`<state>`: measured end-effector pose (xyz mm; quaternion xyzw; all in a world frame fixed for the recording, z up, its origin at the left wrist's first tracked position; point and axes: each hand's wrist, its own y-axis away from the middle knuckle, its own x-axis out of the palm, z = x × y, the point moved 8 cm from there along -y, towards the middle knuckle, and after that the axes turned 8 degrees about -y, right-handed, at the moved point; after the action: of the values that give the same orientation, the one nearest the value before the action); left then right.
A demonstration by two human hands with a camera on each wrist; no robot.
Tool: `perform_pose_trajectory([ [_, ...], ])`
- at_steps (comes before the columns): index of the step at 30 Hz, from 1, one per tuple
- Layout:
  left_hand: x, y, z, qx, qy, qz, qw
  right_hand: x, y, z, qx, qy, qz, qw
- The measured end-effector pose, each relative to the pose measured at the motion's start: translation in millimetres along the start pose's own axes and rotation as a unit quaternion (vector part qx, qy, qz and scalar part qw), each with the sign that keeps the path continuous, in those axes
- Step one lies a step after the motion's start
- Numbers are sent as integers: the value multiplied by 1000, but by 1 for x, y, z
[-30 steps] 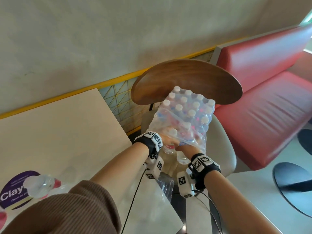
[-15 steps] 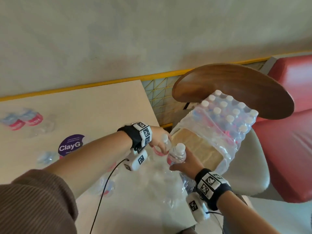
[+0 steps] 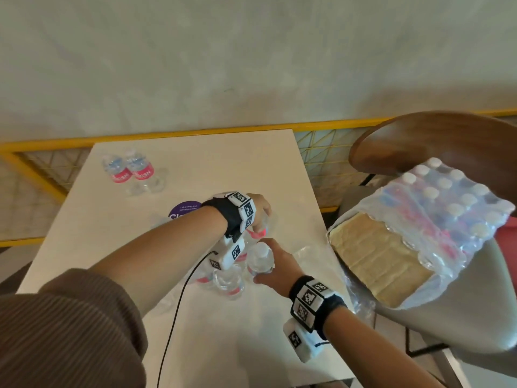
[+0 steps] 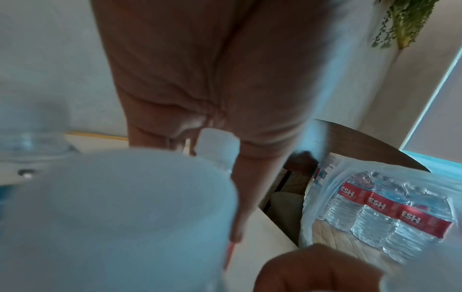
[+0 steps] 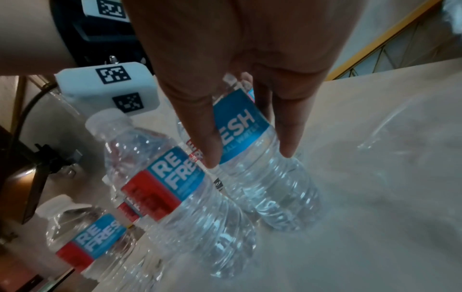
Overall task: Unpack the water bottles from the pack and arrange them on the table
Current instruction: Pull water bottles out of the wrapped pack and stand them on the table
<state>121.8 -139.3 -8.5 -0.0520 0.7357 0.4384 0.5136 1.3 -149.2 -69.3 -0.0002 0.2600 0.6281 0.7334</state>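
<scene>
My left hand grips a water bottle from above, over the middle of the cream table; its white cap shows under the palm. Just nearer, my right hand holds another bottle by its blue label, its base at the table top. Several bottles stand close to the left of both hands. Two more bottles stand at the far left. The torn plastic pack, still holding several bottles, lies on a chair at the right.
The chair with a curved wooden back stands off the table's right edge. A purple round sticker is on the table. A yellow railing and a wall run behind. A black cable hangs from my left wrist.
Both hands have come away from the pack on the chair, each with a bottle, and moved left over the table beside the standing bottles. My head has turned left.
</scene>
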Motion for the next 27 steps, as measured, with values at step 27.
perform_pose_trajectory([
  [27,13,-33,-253,238,0,-22,971,-241,87,-102,271,-40,-285,919],
])
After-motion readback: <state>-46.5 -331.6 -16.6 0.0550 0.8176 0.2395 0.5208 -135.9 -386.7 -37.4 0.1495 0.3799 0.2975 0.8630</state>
